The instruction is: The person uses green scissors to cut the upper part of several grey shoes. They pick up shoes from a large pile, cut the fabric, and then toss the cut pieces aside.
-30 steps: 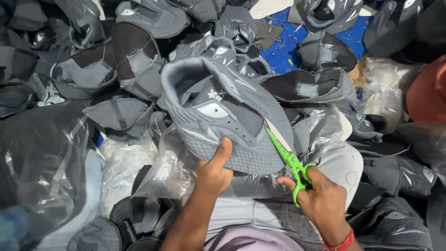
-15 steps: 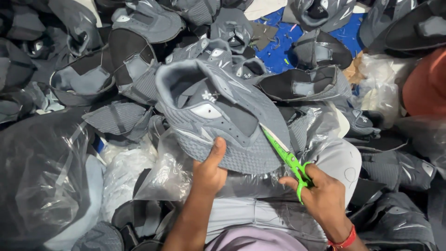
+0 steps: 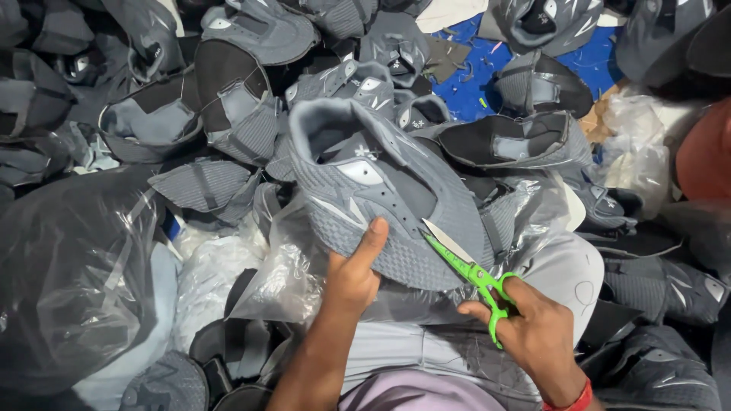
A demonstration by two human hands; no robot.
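A grey knitted shoe upper (image 3: 381,194) with white trim is held up over my lap. My left hand (image 3: 352,275) grips its lower edge, thumb pressed on the outer fabric. My right hand (image 3: 533,331) holds small green-handled scissors (image 3: 466,266), whose blades point up-left and touch the upper's toe edge near my left thumb. A red band circles my right wrist. Clear plastic sheeting (image 3: 285,274) lies under the upper on my knees.
Several more grey and black shoe uppers (image 3: 228,99) are heaped all around. A large clear plastic bag (image 3: 72,274) lies at left, crumpled plastic (image 3: 636,148) at right. Blue floor (image 3: 472,80) shows at top. Another person's arm (image 3: 704,152) is at the right edge.
The scissors have shifted slightly along the upper's toe edge. My left hand keeps the same grip on the upper, which has turned a little.
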